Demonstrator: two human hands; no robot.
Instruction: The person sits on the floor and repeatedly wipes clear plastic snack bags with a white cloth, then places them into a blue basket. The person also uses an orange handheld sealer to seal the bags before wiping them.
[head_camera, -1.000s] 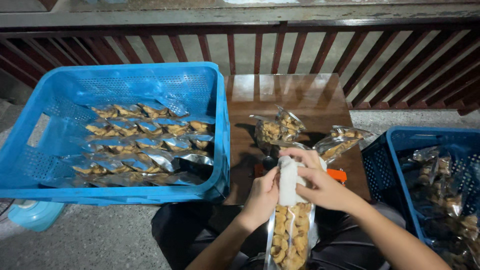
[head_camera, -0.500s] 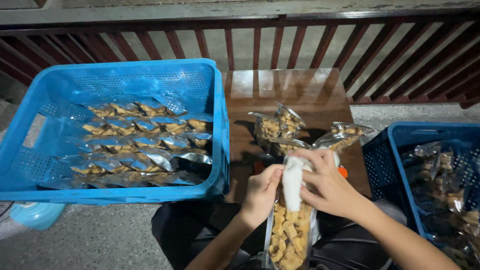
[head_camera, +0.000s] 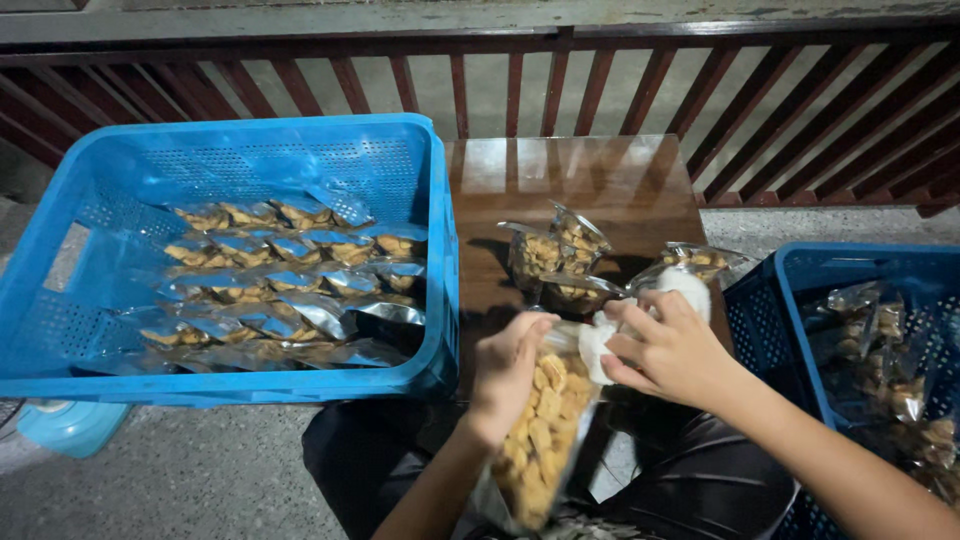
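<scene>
- Clear snack bag (head_camera: 535, 440), long and narrow, filled with tan fried pieces; it hangs tilted between the two hands, over the person's lap, lower end toward the camera.
- Left hand (head_camera: 508, 372): fingers curled closed around the bag's upper part, thumb side toward the right hand.
- Right hand (head_camera: 672, 350): fingers bent, pinching a white paper or label piece (head_camera: 598, 340) at the bag's mouth; a further white bit (head_camera: 685, 282) shows just past the fingertips. Cannot tell whether the two bits are one sheet.
- Just beyond both hands, on the dark wooden surface (head_camera: 560, 180): a cluster of filled clear bags (head_camera: 550, 255), upright or leaning, same tan contents.
- Beyond the right hand, another filled bag (head_camera: 705, 260) lies at the surface edge, touching the rim of the right crate.
- Left of the left hand: large blue plastic crate (head_camera: 120, 190), perforated walls, holding flat rows of sealed bags (head_camera: 285, 285), overlapping, with shiny film and tan contents.
- Right of the right hand: second blue crate (head_camera: 760, 300), with loosely piled bags (head_camera: 880, 350) inside.
- Behind everything: red-brown railing (head_camera: 500, 80).
</scene>
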